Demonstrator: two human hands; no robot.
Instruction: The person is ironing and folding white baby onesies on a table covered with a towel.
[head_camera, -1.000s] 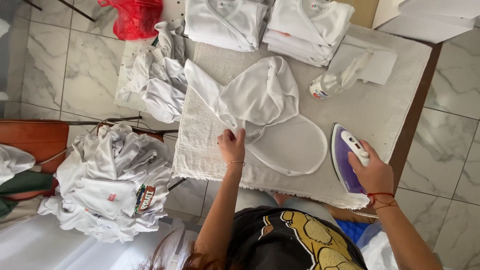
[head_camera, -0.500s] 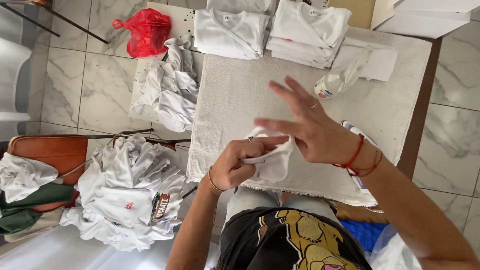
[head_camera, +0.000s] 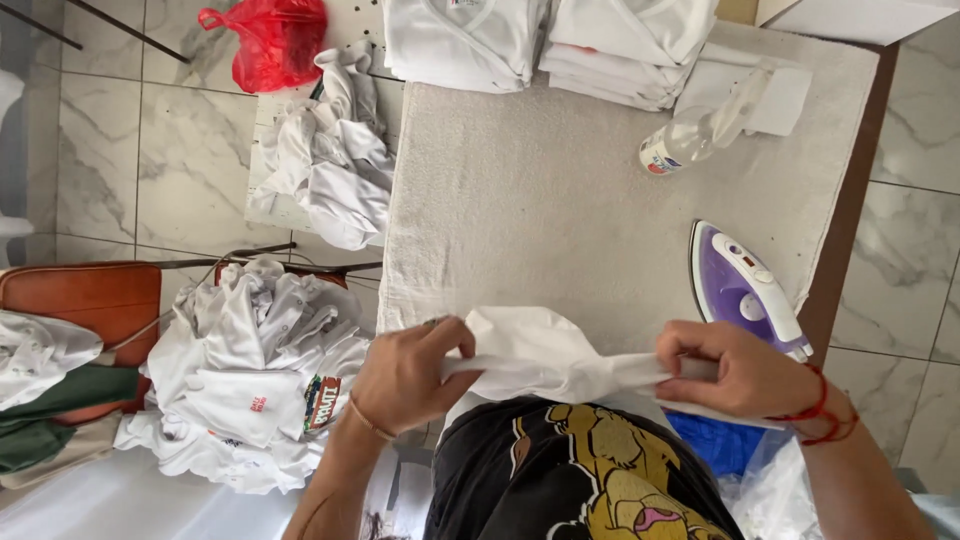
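Note:
A bunched white garment (head_camera: 545, 355) is stretched between both hands at the near edge of the towel-covered table (head_camera: 540, 190). My left hand (head_camera: 410, 372) grips its left end, fingers closed around the cloth. My right hand (head_camera: 735, 372), with red thread bracelets at the wrist, pinches its right end. A purple and white iron (head_camera: 745, 290) rests on the table just above my right hand. A clear spray bottle (head_camera: 690, 135) lies farther back.
Two stacks of folded white garments (head_camera: 560, 40) sit at the table's far edge. A heap of crumpled white clothes (head_camera: 255, 370) lies on a chair at left, another pile (head_camera: 330, 160) behind it, and a red plastic bag (head_camera: 270, 40) on the floor.
The garment came off the table surface and is now pulled taut between my hands at the near edge. My right hand left the iron earlier and closed on the cloth.

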